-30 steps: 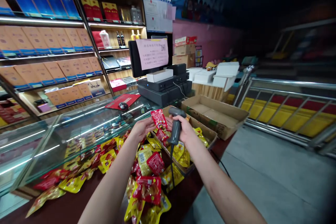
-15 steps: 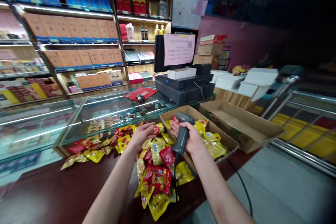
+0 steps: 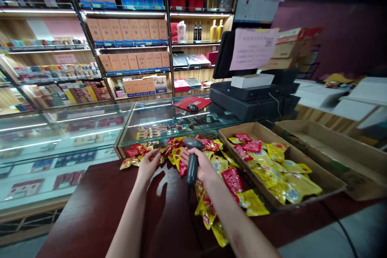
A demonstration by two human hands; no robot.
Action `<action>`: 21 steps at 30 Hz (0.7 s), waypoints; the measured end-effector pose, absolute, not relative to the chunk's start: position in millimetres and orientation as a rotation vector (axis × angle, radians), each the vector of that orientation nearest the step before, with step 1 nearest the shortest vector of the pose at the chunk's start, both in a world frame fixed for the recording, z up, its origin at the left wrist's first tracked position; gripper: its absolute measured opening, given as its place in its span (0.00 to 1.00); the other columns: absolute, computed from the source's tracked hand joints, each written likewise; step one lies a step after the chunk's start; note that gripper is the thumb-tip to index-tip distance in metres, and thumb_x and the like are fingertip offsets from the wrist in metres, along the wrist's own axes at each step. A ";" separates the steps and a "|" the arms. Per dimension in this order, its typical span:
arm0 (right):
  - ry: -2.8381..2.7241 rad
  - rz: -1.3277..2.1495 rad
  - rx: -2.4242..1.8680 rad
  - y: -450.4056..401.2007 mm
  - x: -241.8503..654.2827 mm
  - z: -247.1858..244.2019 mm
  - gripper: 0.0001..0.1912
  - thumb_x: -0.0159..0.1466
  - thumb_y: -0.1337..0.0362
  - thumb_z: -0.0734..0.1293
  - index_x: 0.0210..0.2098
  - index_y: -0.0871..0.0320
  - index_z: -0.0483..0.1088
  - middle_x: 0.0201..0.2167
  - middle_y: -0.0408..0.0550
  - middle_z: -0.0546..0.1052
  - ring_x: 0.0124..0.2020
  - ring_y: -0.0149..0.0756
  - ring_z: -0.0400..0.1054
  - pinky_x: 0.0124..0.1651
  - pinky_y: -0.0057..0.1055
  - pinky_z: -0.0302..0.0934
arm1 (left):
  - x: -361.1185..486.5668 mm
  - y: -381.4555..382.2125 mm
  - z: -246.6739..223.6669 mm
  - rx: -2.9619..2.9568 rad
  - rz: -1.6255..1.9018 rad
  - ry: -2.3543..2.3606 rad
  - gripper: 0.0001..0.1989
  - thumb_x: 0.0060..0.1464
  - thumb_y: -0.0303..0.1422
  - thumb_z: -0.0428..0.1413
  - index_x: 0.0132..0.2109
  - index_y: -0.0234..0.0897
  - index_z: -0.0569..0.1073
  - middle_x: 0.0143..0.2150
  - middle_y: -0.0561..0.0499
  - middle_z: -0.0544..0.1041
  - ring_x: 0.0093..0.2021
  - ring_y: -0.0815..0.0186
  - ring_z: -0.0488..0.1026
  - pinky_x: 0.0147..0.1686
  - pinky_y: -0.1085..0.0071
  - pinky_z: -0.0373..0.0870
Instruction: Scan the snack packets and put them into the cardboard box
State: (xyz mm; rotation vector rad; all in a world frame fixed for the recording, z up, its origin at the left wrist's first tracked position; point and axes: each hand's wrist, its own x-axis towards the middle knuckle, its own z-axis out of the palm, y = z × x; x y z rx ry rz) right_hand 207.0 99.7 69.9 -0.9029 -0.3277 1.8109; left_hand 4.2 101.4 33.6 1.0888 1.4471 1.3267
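Note:
A dark grey barcode scanner point(image 3: 192, 167) is held by its handle in my right hand point(image 3: 202, 163), head end up and cable hanging down. My left hand point(image 3: 148, 165) is at the left end of the row of snack packets point(image 3: 173, 143), fingers loosely curved and apart, with nothing visible in them. Whether its fingertips touch the packets I cannot tell. Red and yellow packets point(image 3: 232, 180) are heaped to the right, partly hidden behind my right forearm. Beyond them, a cardboard box point(image 3: 328, 185) holds more yellow and red packets point(image 3: 272, 171).
A second cardboard box point(image 3: 359, 169) sits at the right. Behind the packets is a glass display counter point(image 3: 123, 129), with a mouse point(image 3: 192, 107) on a red pad. A cash register base point(image 3: 254, 100) and monitor point(image 3: 222, 54) stand at the back. The wooden tabletop point(image 3: 99, 205) spreads in front.
The view has turned left. My left hand has gone from over the packet heap to the row's left end. My right hand, still holding the scanner, has moved left, away from the box.

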 end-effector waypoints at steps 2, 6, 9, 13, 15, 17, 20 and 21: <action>-0.333 1.795 -0.906 110.1 197.4 67.2 0.06 0.54 0.71 0.63 0.31 0.62 0.71 0.34 0.49 0.76 0.41 0.33 0.72 0.46 0.27 0.66 | 1.4 108.4 29.0 1.129 1.319 1.472 0.21 0.47 0.38 0.59 0.47 0.32 0.74 0.46 0.41 0.77 0.42 0.59 0.75 0.37 0.68 0.72; -0.299 1.792 -0.924 129.2 184.0 65.6 0.06 0.53 0.71 0.64 0.31 0.62 0.71 0.29 0.47 0.76 0.37 0.32 0.72 0.43 0.26 0.66 | 9.4 125.8 21.7 1.310 1.263 1.564 0.16 0.50 0.34 0.57 0.46 0.33 0.75 0.44 0.41 0.78 0.43 0.60 0.75 0.44 0.67 0.70; -0.247 1.799 -0.934 137.5 176.5 64.1 0.06 0.53 0.72 0.64 0.31 0.61 0.71 0.26 0.46 0.75 0.35 0.31 0.72 0.43 0.26 0.66 | 22.2 136.6 15.8 1.487 1.194 1.645 0.15 0.51 0.33 0.56 0.46 0.34 0.76 0.44 0.43 0.78 0.43 0.61 0.75 0.45 0.66 0.69; -0.204 1.810 -0.919 138.1 173.9 59.3 0.07 0.53 0.73 0.64 0.32 0.62 0.70 0.27 0.47 0.76 0.35 0.34 0.73 0.44 0.29 0.67 | 34.3 140.1 7.7 1.772 1.221 1.750 0.14 0.51 0.29 0.56 0.46 0.36 0.76 0.44 0.44 0.78 0.44 0.60 0.74 0.46 0.65 0.67; -0.185 1.812 -0.900 134.6 176.3 56.5 0.06 0.54 0.73 0.64 0.32 0.62 0.70 0.28 0.47 0.77 0.35 0.35 0.74 0.44 0.31 0.68 | 37.1 135.1 7.4 1.858 1.256 1.763 0.13 0.53 0.26 0.53 0.44 0.36 0.76 0.43 0.45 0.78 0.43 0.62 0.74 0.46 0.66 0.67; -0.159 1.799 -0.887 128.8 179.9 54.2 0.06 0.54 0.73 0.63 0.32 0.62 0.69 0.28 0.47 0.77 0.35 0.35 0.74 0.44 0.32 0.68 | 39.7 125.3 11.0 1.911 1.271 1.734 0.14 0.54 0.25 0.50 0.44 0.38 0.76 0.42 0.46 0.78 0.42 0.63 0.74 0.46 0.66 0.68; -0.111 1.769 -0.876 115.2 184.4 52.2 0.04 0.55 0.72 0.65 0.32 0.61 0.68 0.26 0.46 0.77 0.34 0.36 0.74 0.42 0.34 0.69 | 45.7 102.2 20.3 1.977 1.292 1.640 0.16 0.55 0.24 0.49 0.47 0.40 0.76 0.46 0.47 0.76 0.46 0.62 0.72 0.49 0.64 0.67; -0.100 1.756 -0.873 109.2 185.6 51.9 0.04 0.55 0.71 0.66 0.32 0.61 0.68 0.26 0.45 0.76 0.34 0.37 0.75 0.41 0.34 0.70 | 48.1 92.6 23.2 1.983 1.303 1.599 0.16 0.55 0.24 0.49 0.47 0.41 0.76 0.48 0.47 0.76 0.48 0.62 0.71 0.51 0.63 0.66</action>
